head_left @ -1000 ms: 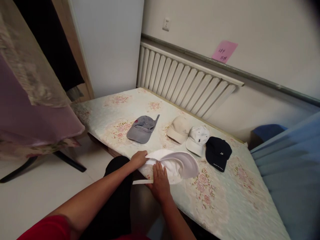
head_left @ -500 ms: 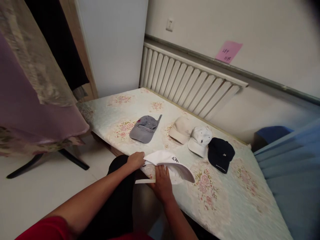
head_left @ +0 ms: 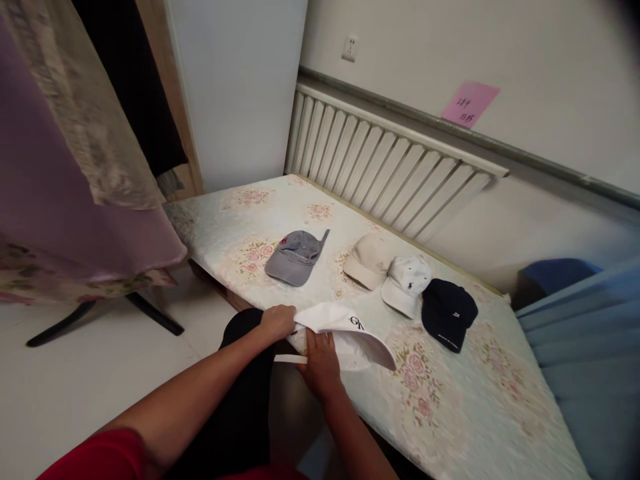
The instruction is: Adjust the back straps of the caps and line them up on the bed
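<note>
A white baseball cap (head_left: 333, 317) with dark lettering on its front is held over the near edge of the bed, its brim pointing right. My left hand (head_left: 277, 323) is closed on the cap's left end. My right hand (head_left: 321, 363) grips its lower edge, with fingertips reaching inside the crown. A pale strap (head_left: 289, 359) sticks out leftward from beneath my right hand. Farther back lies a grey cap (head_left: 295, 260). To the right, a beige cap (head_left: 367, 261), a smaller white cap (head_left: 406, 283) and a black cap (head_left: 449, 312) lie in a row.
The caps rest on a bed with a floral cover (head_left: 480, 413). Behind it stand a radiator (head_left: 385, 167) and a wall with a pink note (head_left: 471, 105). Hanging clothes (head_left: 115, 120) are at left, a blue curtain (head_left: 595, 347) at right.
The view has shifted slightly, so everything appears a little farther right. Both hands keep their hold on the white cap, which hardly moves; less of the pale strap shows.
</note>
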{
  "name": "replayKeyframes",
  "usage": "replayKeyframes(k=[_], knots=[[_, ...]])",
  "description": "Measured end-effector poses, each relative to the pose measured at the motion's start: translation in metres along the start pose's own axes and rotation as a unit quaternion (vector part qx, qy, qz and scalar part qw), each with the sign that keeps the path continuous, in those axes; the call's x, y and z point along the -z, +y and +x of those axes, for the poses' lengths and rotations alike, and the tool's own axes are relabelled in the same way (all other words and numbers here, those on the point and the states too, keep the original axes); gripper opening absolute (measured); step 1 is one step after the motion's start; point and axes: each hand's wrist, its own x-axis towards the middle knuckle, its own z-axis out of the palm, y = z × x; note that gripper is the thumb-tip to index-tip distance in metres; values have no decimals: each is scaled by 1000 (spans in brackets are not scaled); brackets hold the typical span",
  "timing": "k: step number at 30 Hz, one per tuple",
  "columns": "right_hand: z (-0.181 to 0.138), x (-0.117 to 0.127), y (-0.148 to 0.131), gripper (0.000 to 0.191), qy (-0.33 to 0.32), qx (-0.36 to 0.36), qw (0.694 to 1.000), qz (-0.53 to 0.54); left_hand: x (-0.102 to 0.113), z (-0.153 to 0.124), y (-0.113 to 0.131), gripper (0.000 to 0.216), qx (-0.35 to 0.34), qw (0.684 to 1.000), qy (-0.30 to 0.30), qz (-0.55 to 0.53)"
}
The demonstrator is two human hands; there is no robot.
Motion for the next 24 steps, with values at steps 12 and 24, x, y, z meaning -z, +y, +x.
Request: replayKeyframes(k=[12,24], knots=[[9,-6,-15,80,-37,21,999,11,-2,0,-2,30,0,1000,2,-2],[-2,-3,0,68,-6,-8,1000,-29,-3,-3,-1,28,1,1000,6,-2]])
